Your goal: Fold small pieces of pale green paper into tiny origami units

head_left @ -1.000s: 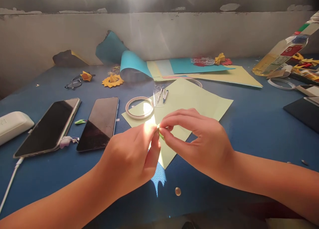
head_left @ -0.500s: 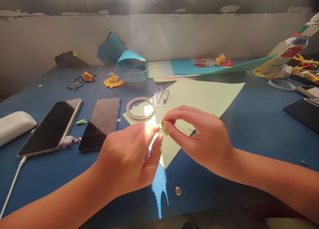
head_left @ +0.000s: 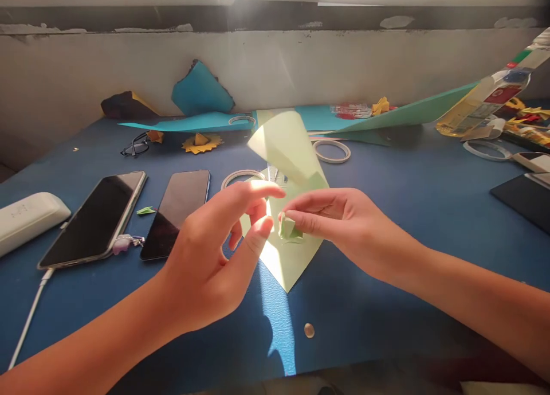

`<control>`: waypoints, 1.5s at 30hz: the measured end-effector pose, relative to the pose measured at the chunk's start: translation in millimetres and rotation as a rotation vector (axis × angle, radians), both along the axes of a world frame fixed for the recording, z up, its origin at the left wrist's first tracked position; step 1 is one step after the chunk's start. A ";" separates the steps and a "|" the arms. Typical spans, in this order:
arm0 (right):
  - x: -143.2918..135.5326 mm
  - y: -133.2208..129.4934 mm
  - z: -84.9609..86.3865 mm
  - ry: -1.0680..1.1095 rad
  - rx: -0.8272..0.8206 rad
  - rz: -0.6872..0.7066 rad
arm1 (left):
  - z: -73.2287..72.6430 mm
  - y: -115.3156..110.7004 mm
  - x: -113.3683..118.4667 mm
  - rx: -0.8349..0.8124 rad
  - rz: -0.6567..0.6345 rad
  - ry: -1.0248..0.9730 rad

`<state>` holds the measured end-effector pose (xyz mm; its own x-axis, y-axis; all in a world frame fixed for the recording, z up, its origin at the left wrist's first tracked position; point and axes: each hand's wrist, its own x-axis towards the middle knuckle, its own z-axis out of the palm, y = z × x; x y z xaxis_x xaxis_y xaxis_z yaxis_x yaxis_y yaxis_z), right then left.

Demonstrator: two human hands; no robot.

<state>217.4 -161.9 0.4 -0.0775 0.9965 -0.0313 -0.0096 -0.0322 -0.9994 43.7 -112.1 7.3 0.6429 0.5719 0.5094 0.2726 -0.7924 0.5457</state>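
My right hand (head_left: 365, 234) pinches a small folded piece of pale green paper (head_left: 291, 230) between thumb and fingertips. Just left of it, my left hand (head_left: 215, 263) is open, its index finger and thumb apart with nothing between them. Beneath both hands lies a pale green paper sheet (head_left: 287, 269); its far part curls up off the table and leans left. A tape roll (head_left: 243, 175) is partly hidden behind my left hand. Beside that roll, a clear ruler with small drawing tools (head_left: 277, 174) shows in part under the curled sheet.
Two phones (head_left: 97, 217) and a white case (head_left: 32, 220) are at left. Yellow paper flowers (head_left: 201, 143) and teal paper (head_left: 193, 121) lie at the back. Another tape roll (head_left: 332, 152) sits right of the sheet. A tilted bottle (head_left: 483, 102) stands far right. A coin-like disc (head_left: 309, 330) lies in front.
My left fingers have parted from the folded paper, which stays in my right hand. The sheet's right side has curled up leftward, exposing another tape roll. The curled teal paper at the back has flattened.
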 end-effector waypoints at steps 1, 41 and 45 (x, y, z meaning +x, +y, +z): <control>1.1 1.5 -1.1 0.051 -0.048 0.038 | 1.4 1.2 -0.4 -0.040 -0.051 -0.006; 12.4 5.0 1.1 -0.456 0.242 0.318 | 7.0 22.9 -5.3 -0.536 -0.193 0.300; 12.6 4.6 1.0 -0.441 0.230 0.355 | 8.0 22.9 -5.1 -0.525 -0.194 0.329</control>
<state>230.0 -157.3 1.4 -0.4350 0.8971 0.0771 0.3787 0.2599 -0.8883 38.7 -89.2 15.3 0.8342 0.5494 -0.0471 0.3702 -0.4948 0.7862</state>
